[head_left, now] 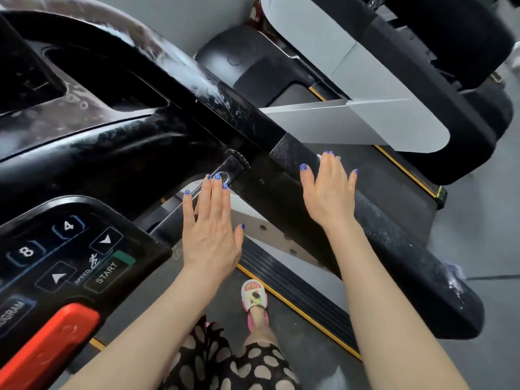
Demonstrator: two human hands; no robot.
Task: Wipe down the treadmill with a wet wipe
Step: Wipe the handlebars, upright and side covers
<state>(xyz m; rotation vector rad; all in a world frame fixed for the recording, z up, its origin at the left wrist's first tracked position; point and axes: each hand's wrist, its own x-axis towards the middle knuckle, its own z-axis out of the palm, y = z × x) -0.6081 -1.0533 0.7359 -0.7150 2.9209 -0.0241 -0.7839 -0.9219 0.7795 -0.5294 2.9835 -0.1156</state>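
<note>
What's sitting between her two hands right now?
In the head view, the black handrail runs between left hand and right hand, its round knob by the left fingertips. No wipe visible.

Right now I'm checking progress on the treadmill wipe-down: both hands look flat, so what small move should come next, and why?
Probably sweep the right hand further along the handrail, toward its end. A bit of white, likely the wet wipe, peeks out at its fingertips, and the rail shows white specks and residue near its end. The left hand is open, with no wipe visible in it.
</note>
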